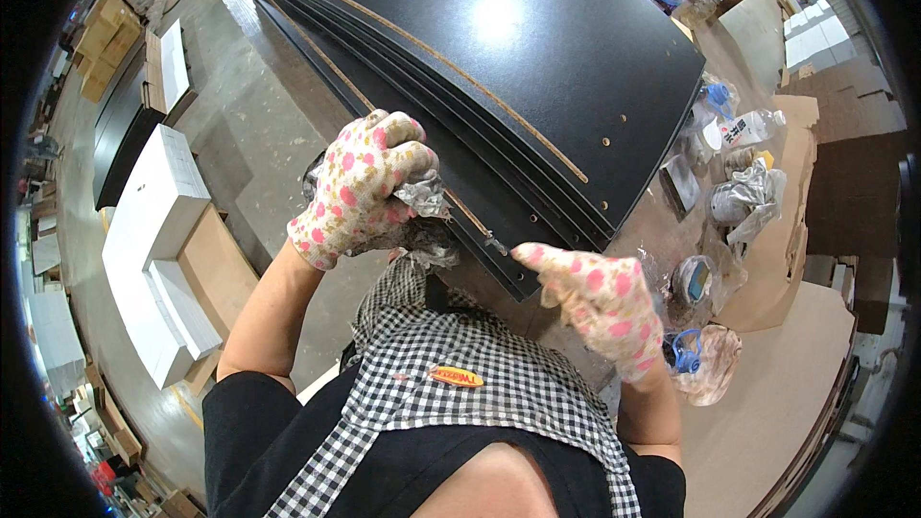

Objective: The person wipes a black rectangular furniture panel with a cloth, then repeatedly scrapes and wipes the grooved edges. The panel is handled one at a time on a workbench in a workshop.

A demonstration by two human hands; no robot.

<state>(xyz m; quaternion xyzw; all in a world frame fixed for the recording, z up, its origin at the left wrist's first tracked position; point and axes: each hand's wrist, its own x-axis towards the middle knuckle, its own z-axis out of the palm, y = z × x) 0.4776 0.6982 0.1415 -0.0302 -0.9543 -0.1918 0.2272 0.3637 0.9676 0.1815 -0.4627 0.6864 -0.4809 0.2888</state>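
Both my hands wear white gloves with pink flowers. My left hand (369,182) is closed around a crumpled grey rag (422,197), held over the near left edge of the stacked black panels (576,48). My right hand (604,307) has its index finger stretched toward the corner of a lower panel (508,273), its other fingers bent; nothing shows in it. A brown groove runs along that panel and ends close to the fingertip, by a small dark smear. The top panel carries a similar groove and several small holes near its corner.
To the right stand a plastic bottle (753,128), a wrapped can (734,201), a round clear tub (693,280) and a blue-handled container (686,350) beside brown cardboard (777,221). White boards (144,221) lie on the floor at left, with cartons (106,43) beyond them.
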